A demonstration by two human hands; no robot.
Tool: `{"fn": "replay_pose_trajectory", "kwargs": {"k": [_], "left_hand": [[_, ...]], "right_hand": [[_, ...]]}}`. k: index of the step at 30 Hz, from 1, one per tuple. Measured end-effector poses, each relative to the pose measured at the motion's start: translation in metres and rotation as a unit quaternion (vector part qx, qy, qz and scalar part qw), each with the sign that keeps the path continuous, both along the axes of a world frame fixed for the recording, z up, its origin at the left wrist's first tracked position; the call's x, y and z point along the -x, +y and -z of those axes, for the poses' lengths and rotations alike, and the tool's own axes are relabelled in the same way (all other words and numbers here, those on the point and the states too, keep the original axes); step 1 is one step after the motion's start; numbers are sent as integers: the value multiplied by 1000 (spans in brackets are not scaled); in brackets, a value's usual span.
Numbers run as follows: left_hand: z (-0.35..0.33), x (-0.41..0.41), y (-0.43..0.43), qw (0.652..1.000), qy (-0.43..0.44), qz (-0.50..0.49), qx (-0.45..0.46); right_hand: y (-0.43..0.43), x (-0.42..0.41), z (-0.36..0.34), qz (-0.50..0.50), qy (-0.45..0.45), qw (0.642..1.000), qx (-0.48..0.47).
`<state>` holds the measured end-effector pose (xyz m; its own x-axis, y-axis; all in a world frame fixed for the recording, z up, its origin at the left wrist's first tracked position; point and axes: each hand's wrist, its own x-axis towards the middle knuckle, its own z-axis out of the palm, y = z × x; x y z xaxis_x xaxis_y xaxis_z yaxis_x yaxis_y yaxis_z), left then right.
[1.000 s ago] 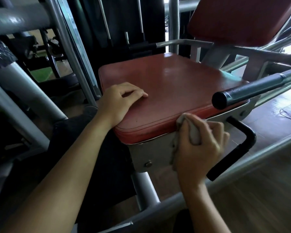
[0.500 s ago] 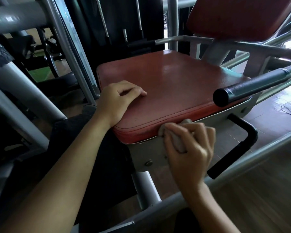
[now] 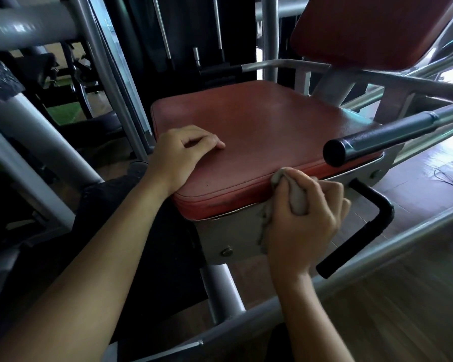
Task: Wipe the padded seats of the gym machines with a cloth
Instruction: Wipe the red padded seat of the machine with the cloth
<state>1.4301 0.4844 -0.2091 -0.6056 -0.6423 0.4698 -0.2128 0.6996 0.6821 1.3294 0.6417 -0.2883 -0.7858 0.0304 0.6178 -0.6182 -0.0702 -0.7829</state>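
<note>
Lower right of centre, the right hand point(image 3: 302, 218) curls around a bunched grey cloth point(image 3: 297, 198) and presses it to the front edge of the red padded seat point(image 3: 267, 131). The left hand point(image 3: 179, 155) rests on the seat's left corner, fingers loosely bent. A black-capped bar point(image 3: 377, 142) juts at right.

Grips a crumpled grey cloth point(image 3: 297, 198) in the right hand point(image 3: 304, 220), pressed against the front edge of the red padded seat point(image 3: 267, 131). Rests the left hand point(image 3: 181, 155), fingers loosely bent, on the seat's near-left corner. Shows a black-capped bar point(image 3: 364, 145) above the seat's right edge and a red backrest point(image 3: 364, 27) behind.
</note>
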Motion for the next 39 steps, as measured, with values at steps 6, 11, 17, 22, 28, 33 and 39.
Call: {"fn": "replay_pose_trajectory", "kwargs": {"k": [6,11,17,22,28,33,39], "left_hand": [[0,-1,-1,1000,-5,-4,0],[1,-1,-4,1000,-12,-14,6],[2,-1,0,1000,-1,-30,4],[4,-1,-4,998,13,-51,24],[4,0,-5,998,6,-65,26],[3,-1,-3,996,20,-84,29],[3,-1,0,992,24,-125,25]], "right_hand": [[11,17,-1,-25,87,994,-61],[2,-8,-4,-18,79,996,-37],[16,8,14,-42,44,997,-48],[12,-18,16,-89,27,993,-70],[29,-5,-13,-179,58,971,-145],[28,3,-45,-198,118,952,-203],[2,14,-100,-212,197,930,-228]]}}
